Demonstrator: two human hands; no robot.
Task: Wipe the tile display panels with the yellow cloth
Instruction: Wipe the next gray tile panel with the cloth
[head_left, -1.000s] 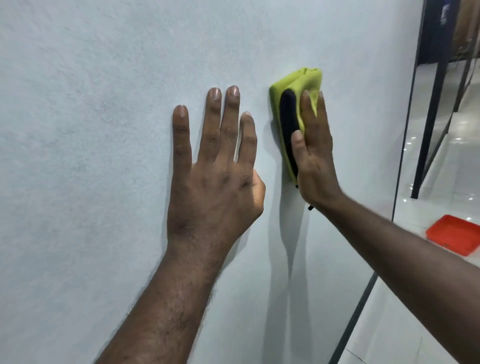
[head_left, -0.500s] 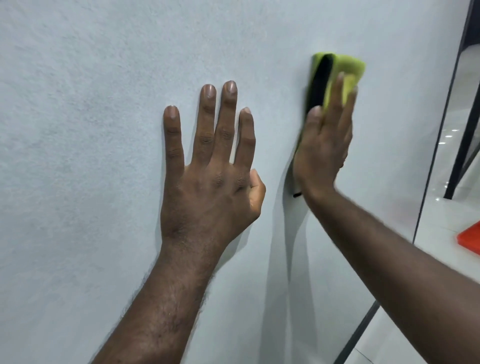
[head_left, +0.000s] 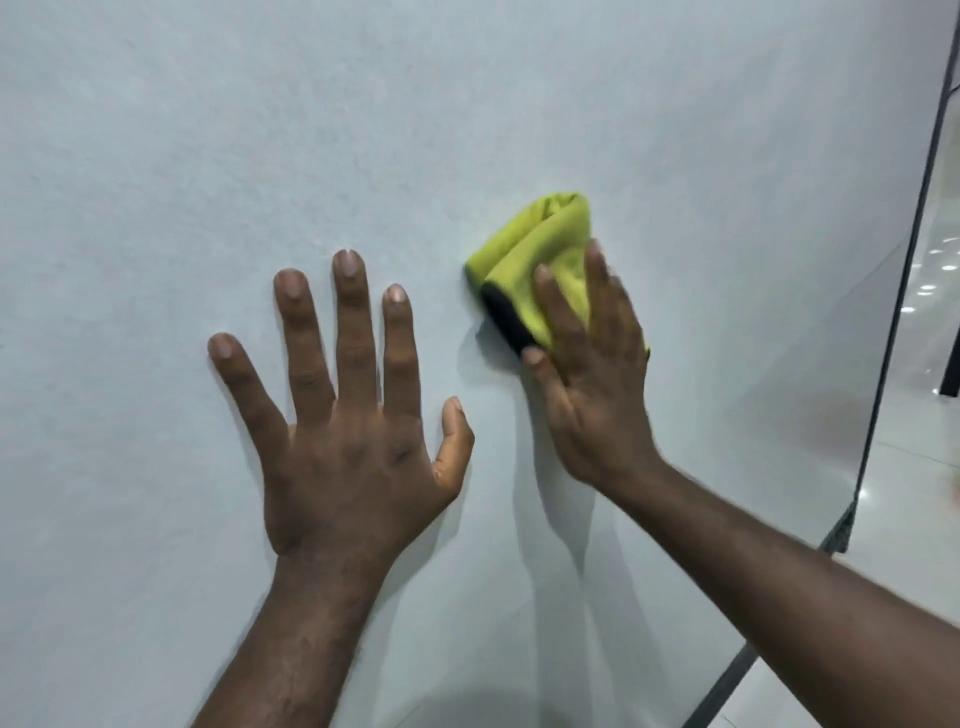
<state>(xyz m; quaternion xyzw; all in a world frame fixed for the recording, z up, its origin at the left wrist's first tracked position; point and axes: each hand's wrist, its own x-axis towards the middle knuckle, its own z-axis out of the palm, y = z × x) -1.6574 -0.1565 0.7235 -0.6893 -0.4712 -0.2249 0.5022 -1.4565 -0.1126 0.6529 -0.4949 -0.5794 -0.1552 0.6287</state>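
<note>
Back down-left comes yellow cloth (head_left: 540, 249), flat on tile panel (head_left: 208, 156) near left hand (head_left: 353, 447), splayed, bracing. Pressing it: right hand (head_left: 592, 384), fingers straight, no grip — loose folds could slip, drop.

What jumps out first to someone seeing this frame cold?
The bright yellow cloth, folded with a black edge, sits right of centre, and the right hand presses it flat against the pale grey panel. Left of it, the left hand lies spread on the same panel, fingers up. At the far right, the panel's dark edge gives way to a glossy floor.
</note>
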